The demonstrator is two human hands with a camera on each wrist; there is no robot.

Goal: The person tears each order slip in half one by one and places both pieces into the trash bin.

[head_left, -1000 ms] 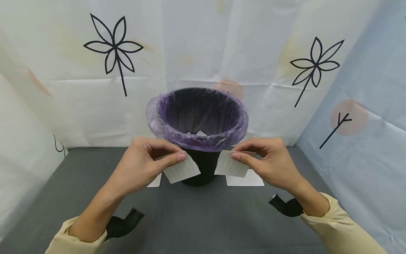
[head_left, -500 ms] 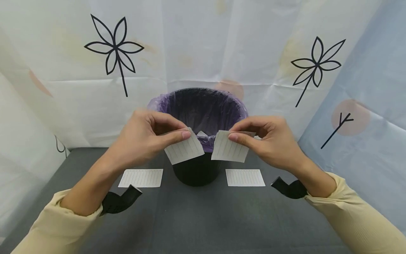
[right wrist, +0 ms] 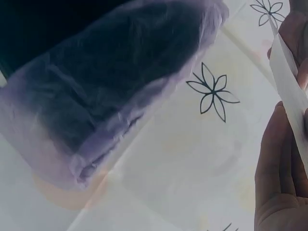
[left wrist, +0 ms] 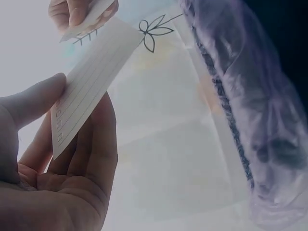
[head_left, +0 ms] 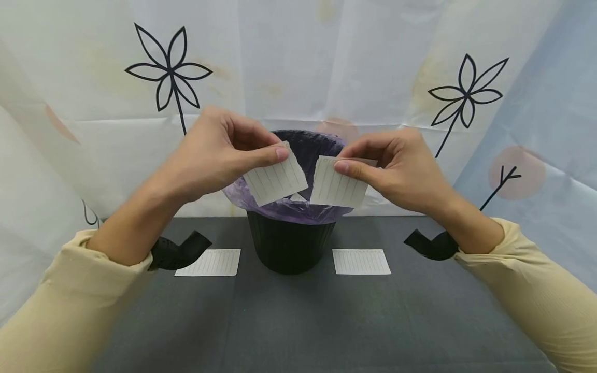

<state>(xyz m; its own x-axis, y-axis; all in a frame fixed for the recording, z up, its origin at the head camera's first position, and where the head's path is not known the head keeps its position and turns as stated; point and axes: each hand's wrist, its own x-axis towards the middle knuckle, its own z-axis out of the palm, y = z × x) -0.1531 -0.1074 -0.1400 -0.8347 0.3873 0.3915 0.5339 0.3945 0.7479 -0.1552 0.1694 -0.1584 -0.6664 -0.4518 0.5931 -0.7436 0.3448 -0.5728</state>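
Note:
My left hand (head_left: 219, 155) pinches a torn piece of lined paper (head_left: 276, 178) between thumb and fingers. A second torn piece (head_left: 340, 182) is pinched in my right hand (head_left: 396, 168). Both pieces hang in front of the bin's opening in the head view, ragged edges facing each other with a narrow gap. Behind them stands a black bin (head_left: 291, 243) with a purple plastic liner (head_left: 298, 213) folded over its rim. A bit of white paper (head_left: 297, 197) shows inside the bin. In the left wrist view, small printed boxes run along one edge of the held paper (left wrist: 91, 82).
Two lined paper sheets lie on the dark grey table (head_left: 298, 321): a left sheet (head_left: 216, 262) and a right sheet (head_left: 362, 261), one on each side of the bin. A white cloth backdrop (head_left: 298, 62) with flower drawings hangs behind.
Both hands have risen with their paper pieces, from in front of the bin's body to the height of its opening. The left sheet on the table has come into fuller view.

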